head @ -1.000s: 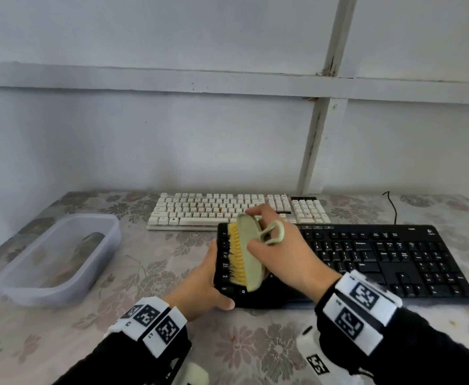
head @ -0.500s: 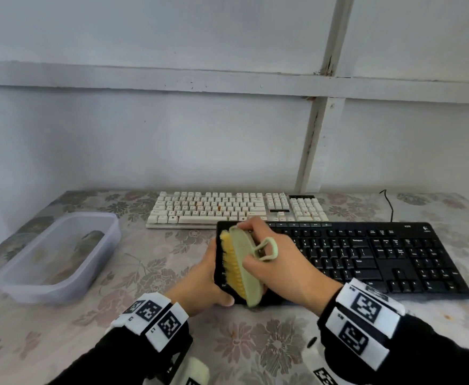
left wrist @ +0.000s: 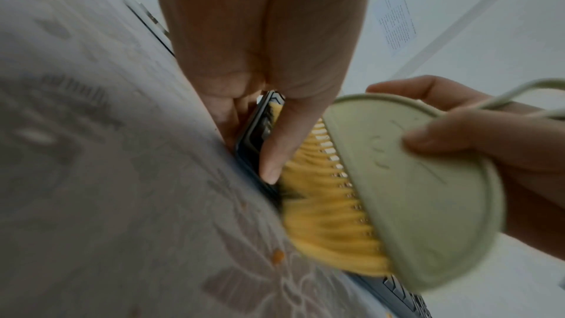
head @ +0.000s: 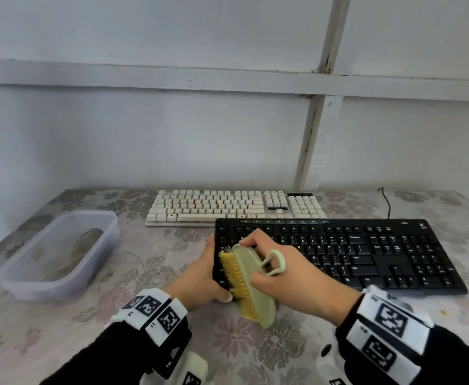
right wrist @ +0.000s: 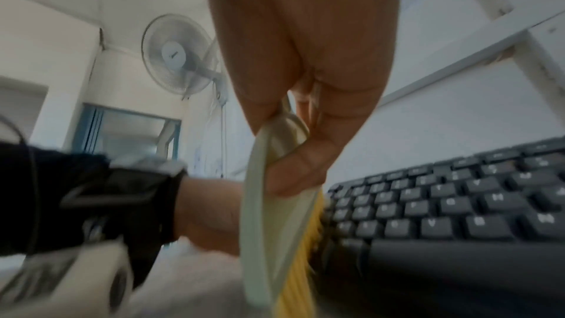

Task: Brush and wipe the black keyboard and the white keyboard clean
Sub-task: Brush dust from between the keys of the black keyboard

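The black keyboard point(head: 366, 254) lies flat on the table, with the white keyboard point(head: 227, 207) behind it. My left hand point(head: 202, 276) grips the black keyboard's left end point(left wrist: 253, 139), thumb on top. My right hand point(head: 291, 279) holds a pale green scrub brush point(head: 252, 282) with yellow bristles point(left wrist: 330, 221). The brush stands on edge, bristles facing left, over the keyboard's front left corner and hanging past its front edge. In the right wrist view my thumb presses the brush back point(right wrist: 266, 214) beside the black keys point(right wrist: 443, 209).
A clear plastic tub point(head: 58, 254) with a cloth in it sits at the left on the floral tablecloth point(head: 116, 287). A black cable point(head: 386, 201) trails behind the black keyboard. Small orange crumbs point(left wrist: 278, 255) lie on the cloth. A wall runs close behind the keyboards.
The brush has swept toward me along the keyboard's left end, from near the top rows to past the front edge. My left hand keeps its hold on the keyboard.
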Demonstrator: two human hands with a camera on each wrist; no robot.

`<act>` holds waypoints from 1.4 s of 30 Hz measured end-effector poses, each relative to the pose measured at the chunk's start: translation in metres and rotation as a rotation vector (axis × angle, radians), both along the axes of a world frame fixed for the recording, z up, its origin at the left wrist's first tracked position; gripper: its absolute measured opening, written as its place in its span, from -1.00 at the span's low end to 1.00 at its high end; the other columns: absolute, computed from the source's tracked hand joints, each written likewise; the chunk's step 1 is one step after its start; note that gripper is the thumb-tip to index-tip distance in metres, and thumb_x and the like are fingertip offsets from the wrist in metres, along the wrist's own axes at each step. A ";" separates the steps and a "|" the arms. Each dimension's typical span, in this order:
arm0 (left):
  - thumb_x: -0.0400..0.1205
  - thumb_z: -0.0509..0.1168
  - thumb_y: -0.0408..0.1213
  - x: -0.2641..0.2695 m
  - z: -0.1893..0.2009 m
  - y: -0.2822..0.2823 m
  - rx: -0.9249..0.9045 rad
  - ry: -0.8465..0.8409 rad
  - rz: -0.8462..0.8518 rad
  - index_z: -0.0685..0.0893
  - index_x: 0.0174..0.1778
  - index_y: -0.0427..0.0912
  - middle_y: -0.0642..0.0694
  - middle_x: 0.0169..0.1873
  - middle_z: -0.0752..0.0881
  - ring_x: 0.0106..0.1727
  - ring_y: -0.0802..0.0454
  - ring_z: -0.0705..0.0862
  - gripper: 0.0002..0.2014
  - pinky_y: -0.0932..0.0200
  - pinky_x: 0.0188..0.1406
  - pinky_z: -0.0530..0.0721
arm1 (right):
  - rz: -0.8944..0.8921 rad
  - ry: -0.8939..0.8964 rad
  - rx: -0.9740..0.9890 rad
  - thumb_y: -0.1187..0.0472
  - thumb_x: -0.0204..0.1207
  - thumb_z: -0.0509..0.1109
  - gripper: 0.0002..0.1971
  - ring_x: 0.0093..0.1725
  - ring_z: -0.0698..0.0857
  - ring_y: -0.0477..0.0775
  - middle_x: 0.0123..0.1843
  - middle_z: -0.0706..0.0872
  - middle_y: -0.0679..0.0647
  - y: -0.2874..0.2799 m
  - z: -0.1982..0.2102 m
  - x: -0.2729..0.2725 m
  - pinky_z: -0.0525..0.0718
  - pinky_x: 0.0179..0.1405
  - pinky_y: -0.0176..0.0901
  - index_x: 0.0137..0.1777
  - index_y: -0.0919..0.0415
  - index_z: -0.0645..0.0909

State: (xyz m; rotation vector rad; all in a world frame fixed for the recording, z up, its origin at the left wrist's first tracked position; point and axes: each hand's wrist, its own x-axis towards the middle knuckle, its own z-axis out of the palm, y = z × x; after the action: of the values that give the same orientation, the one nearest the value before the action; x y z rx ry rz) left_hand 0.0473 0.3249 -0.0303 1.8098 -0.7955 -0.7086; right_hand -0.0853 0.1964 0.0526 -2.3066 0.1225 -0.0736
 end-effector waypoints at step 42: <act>0.30 0.41 -0.59 -0.006 0.010 0.001 0.050 -0.046 0.003 -0.04 0.54 0.35 -0.01 0.09 0.69 0.08 0.06 0.69 0.11 0.06 0.14 0.69 | -0.385 -0.449 0.117 0.05 0.50 0.43 -0.82 -0.27 0.60 0.06 -0.38 0.68 0.03 -0.010 0.006 0.053 0.52 -0.23 -0.19 -0.25 0.13 0.65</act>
State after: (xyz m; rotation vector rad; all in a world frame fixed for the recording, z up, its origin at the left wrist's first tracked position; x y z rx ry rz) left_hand 0.0409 0.3264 -0.0201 1.8776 -0.8117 -0.6928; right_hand -0.0324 0.1867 0.0591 -2.0669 0.3278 -0.7527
